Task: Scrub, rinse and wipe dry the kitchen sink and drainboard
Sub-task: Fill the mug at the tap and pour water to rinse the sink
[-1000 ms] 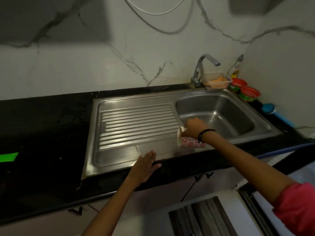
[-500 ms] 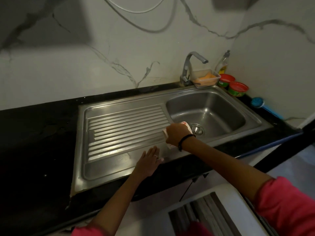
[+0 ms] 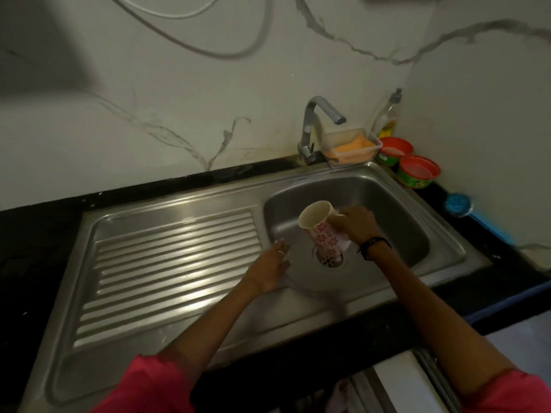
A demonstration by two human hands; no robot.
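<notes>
A steel sink basin (image 3: 396, 204) with a drain (image 3: 329, 259) lies to the right of its ribbed drainboard (image 3: 167, 263). My right hand (image 3: 354, 223) grips a white mug with a red flower pattern (image 3: 322, 231), tilted on its side above the drain, its mouth facing up and left. My left hand (image 3: 272, 268) hovers with fingers straight over the basin's left rim, holding nothing. A chrome tap (image 3: 316, 126) stands at the back of the basin.
Behind the basin sit a clear tub with an orange sponge (image 3: 351, 149), a dish-soap bottle (image 3: 387, 119) and two red-rimmed green tubs (image 3: 417, 171). A blue scrubber (image 3: 459, 204) lies on the black counter (image 3: 35, 248) at right. The marble wall rises close behind.
My right hand has lifted the mug from the front rim and carried it over the basin. My left hand has moved from the front edge to the basin's left rim.
</notes>
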